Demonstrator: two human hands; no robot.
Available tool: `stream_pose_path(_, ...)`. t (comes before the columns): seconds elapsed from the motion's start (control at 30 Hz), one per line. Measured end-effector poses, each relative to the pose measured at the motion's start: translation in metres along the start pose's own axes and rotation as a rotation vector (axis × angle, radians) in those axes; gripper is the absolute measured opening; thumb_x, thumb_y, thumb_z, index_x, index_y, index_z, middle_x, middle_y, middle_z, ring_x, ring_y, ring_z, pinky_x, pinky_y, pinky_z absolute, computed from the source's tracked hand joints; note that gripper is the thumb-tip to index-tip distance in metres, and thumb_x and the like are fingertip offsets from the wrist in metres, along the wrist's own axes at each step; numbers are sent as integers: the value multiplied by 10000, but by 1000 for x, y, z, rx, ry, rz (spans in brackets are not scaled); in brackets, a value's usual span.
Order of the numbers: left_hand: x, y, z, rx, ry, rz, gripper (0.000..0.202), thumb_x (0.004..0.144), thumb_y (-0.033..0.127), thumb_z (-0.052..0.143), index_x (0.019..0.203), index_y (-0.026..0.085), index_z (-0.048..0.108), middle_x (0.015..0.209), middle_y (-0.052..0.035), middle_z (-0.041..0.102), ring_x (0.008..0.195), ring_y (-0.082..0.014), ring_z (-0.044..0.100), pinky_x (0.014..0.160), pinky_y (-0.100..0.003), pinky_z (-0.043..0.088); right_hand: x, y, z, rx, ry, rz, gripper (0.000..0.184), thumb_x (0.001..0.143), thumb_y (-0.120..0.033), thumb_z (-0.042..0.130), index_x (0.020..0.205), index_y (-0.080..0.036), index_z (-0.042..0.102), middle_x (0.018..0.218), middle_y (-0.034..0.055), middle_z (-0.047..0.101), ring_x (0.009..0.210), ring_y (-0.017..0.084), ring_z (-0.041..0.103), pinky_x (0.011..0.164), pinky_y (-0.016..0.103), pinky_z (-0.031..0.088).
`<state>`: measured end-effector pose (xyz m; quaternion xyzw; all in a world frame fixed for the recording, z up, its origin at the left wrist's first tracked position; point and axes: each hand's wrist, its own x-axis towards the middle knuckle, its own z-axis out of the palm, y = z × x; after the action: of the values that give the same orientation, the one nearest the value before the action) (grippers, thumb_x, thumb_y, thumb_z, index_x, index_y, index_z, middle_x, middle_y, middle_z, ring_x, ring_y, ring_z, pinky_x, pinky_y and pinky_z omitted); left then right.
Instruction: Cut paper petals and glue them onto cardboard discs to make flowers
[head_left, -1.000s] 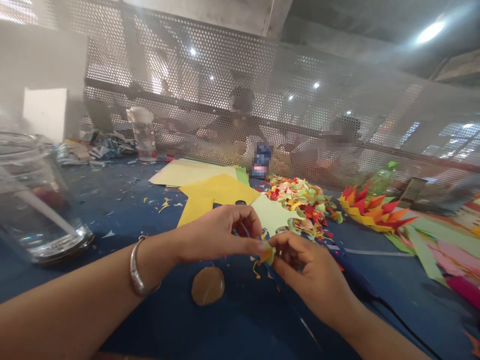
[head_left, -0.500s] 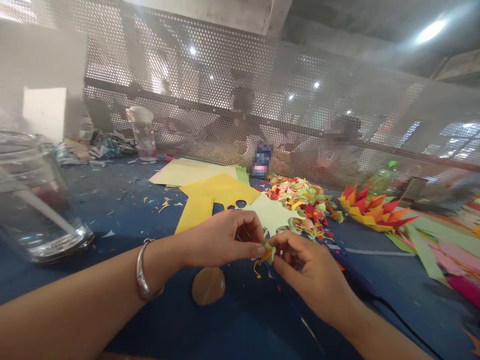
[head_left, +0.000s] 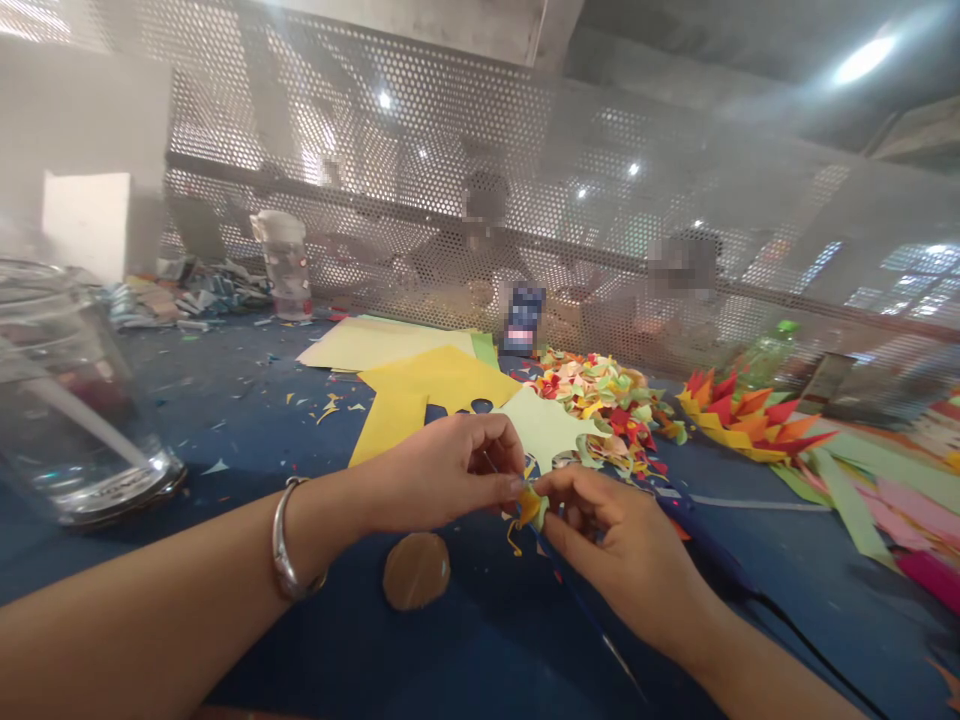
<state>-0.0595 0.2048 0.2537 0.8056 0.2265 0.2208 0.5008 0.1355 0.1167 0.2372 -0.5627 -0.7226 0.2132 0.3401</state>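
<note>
yellow and pale-green paper is making up the small folded piece [head_left: 534, 508] between the 2 hands, above the blue table [head_left: 300, 660]. the left hand [head_left: 461, 470] is pinching it between thumb and forefinger, and the right hand [head_left: 622, 540] is pinching it from the other side. a thin blue rod [head_left: 604, 636] is slanting below the fingers; whether either hand is also gripping it, i cannot tell.

the paper is looking thin, so it could be creasing or tearing if the 2 pinches were pulling against each other, or springing loose if 1 thumb were slackening. the yellow curl of scrap [head_left: 515, 540] showing just below could be getting caught in the fold, and a low left wrist could be nudging the brown disc [head_left: 416, 571].

paper bits are littering the table. beyond the hands, a yellow sheet [head_left: 442, 375] and a pale-green sheet [head_left: 551, 425] are lying near a heap of cut petals [head_left: 600, 390]; a red, orange and yellow paper flower [head_left: 750, 425] is sitting farther right. a clear jug [head_left: 82, 420] is standing at the left. a phone [head_left: 523, 320] is standing before a perforated metal screen [head_left: 352, 180], behind which 2 blurred people are showing, and a ceiling lamp [head_left: 862, 62] is glowing overhead.
</note>
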Motion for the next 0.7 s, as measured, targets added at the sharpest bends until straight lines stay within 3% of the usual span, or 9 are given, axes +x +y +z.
stream_pose_path(0.37, -3, 6, 8, 241, 117, 13, 60, 777, 172, 577, 828, 204, 573, 668, 39, 608, 615, -112, 563, 558, -223, 428, 0, 0, -1, -11, -4, 0, 101, 841, -196, 568, 912, -210, 638, 592, -63, 513, 518, 121, 484, 501, 233, 380)
stream_pose_path(0.7, -6, 13, 13, 401, 166, 92, 157, 725, 104, 530, 754, 182, 664, 719, 12, 641, 634, -117, 591, 578, -231, 446, 0, -3, -3, -6, -3, -14, 97, 838, -169, 547, 887, -211, 619, 607, -61, 524, 530, 119, 493, 514, 229, 377)
